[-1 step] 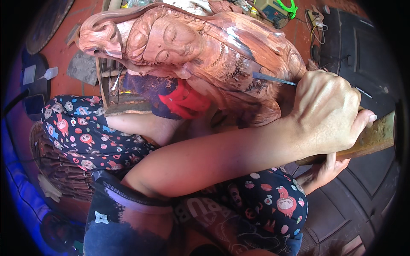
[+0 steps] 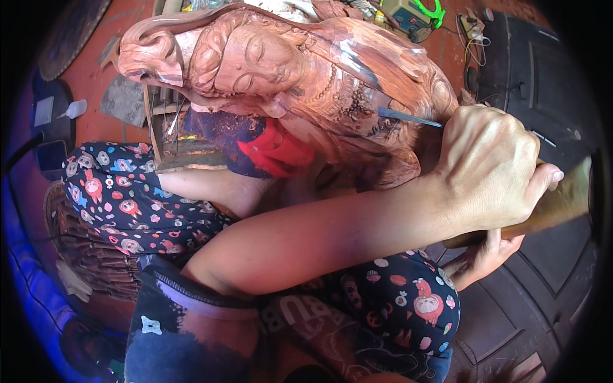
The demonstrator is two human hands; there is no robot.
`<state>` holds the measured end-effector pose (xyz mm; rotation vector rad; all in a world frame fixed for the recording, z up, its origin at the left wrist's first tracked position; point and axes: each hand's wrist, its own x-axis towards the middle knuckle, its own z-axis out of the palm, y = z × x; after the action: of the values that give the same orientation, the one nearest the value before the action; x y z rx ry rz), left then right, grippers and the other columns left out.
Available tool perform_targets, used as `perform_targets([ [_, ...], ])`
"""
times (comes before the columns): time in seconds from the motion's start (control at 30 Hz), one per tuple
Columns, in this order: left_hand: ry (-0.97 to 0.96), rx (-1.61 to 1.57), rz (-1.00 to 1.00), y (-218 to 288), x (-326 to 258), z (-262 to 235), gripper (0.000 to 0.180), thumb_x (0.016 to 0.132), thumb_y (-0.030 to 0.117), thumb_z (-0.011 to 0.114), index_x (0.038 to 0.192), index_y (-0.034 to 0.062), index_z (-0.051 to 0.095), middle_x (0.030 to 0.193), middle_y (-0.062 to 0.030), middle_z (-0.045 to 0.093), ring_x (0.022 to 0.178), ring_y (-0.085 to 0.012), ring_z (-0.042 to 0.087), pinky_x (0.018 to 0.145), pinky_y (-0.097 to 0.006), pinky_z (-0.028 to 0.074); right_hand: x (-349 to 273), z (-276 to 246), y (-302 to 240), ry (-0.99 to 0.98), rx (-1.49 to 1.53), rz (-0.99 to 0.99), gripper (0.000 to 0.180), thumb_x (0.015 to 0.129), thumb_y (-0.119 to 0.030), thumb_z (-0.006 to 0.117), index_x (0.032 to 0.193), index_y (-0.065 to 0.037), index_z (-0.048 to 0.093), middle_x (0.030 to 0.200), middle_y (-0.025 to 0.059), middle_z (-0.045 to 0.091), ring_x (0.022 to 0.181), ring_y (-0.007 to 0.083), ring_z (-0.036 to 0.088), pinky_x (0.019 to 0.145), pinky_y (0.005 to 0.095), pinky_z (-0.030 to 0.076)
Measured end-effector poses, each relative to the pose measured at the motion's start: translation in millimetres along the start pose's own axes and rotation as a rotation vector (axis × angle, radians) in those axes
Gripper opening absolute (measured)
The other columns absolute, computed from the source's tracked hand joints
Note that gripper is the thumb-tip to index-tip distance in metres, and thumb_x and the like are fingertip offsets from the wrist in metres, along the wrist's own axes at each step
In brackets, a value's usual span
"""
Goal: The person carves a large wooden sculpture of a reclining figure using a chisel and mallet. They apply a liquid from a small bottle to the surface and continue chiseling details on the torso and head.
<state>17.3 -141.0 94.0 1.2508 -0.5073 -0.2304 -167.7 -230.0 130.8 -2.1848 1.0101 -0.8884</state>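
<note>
A large reddish-brown carved wooden statue (image 2: 319, 70) of a figure lies tilted across my lap, its face turned up. My left hand (image 2: 491, 169) reaches across my body and is shut on a thin metal chisel (image 2: 408, 117), whose blade tip touches the statue's carved right side. Below it, my right hand (image 2: 485, 255) is mostly hidden under my left forearm and grips the handle of a wooden mallet (image 2: 565, 198). The mallet's head sticks out to the right of my left fist.
A red cloth (image 2: 274, 150) is tucked under the statue. My legs in patterned dark trousers (image 2: 121, 191) frame it. Dark carved wooden panels (image 2: 543, 76) lie on the right. Small tools and a green object (image 2: 421, 13) sit at the top, and a woven basket (image 2: 83, 249) is at the left.
</note>
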Motion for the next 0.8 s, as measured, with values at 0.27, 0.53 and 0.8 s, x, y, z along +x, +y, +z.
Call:
perform_targets([
  [0.27,-0.001,0.013,-0.011,1,1,-2,0.039,0.072,0.037,0.07,0.061,-0.0008,0.068,0.053,-0.0175,0.059,0.052,-0.0321,0.062,0.055,-0.043,0.049,3,-7,5,-0.066,-0.077,-0.076,0.056,0.079,-0.002,0.072,0.129,0.002,0.048,0.122,0.0119,0.058,0.11,0.0204,0.057,0.099,0.0344,0.042],
  [0.53,0.004,-0.005,0.037,1,2,-3,0.039,0.072,0.037,0.07,0.062,-0.0001,0.069,0.054,-0.0172,0.06,0.053,-0.0316,0.062,0.056,-0.042,0.049,5,-13,7,-0.069,0.021,-0.072,0.059,0.076,-0.004,0.076,0.129,0.002,0.049,0.121,0.0104,0.058,0.109,0.0191,0.057,0.098,0.0335,0.042],
  [0.8,0.011,-0.006,0.026,2,3,-6,0.039,0.072,0.037,0.069,0.062,-0.0008,0.068,0.056,-0.018,0.061,0.055,-0.0316,0.063,0.058,-0.043,0.05,3,-9,5,-0.033,0.071,-0.066,0.062,0.074,-0.004,0.077,0.129,0.002,0.048,0.123,0.01,0.057,0.111,0.0198,0.056,0.1,0.0341,0.04],
])
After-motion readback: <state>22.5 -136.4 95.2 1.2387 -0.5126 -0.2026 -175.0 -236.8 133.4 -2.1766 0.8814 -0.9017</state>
